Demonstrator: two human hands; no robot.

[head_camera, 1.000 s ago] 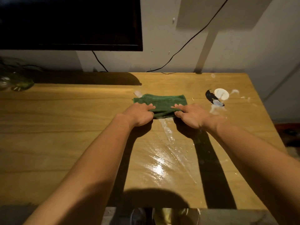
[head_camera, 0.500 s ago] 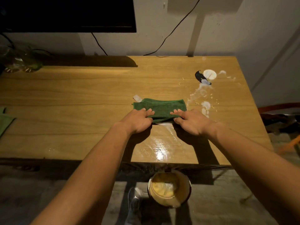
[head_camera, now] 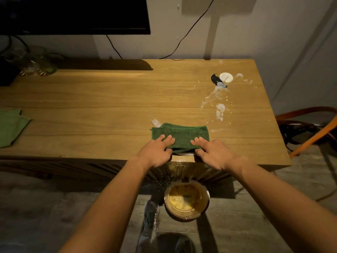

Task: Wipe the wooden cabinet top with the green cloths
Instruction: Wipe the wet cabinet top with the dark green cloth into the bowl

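Seemingly to herd liquid into the bowl [head_camera: 186, 200] below, left hand [head_camera: 156, 155] and right hand [head_camera: 215, 155] press open-fingered on the green cloth [head_camera: 182, 135] at the front edge of the cabinet top [head_camera: 91, 99].

Yellow bucket [head_camera: 186, 199] on the floor (shoe [head_camera: 151, 214] beside it), dark screen [head_camera: 73, 13] above

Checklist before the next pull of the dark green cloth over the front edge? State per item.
1. Left hand and right hand flat on the dark green cloth: ok.
2. Cloth at the front edge of the cabinet top: ok.
3. Bowl on the floor roughly below the cloth: ok.
4. White spill and crumbs at the right rear wiped: not ok.
5. Shoe out of the drip path beside the bowl: cannot tell.
6. Second green cloth on the top, far left: ok.
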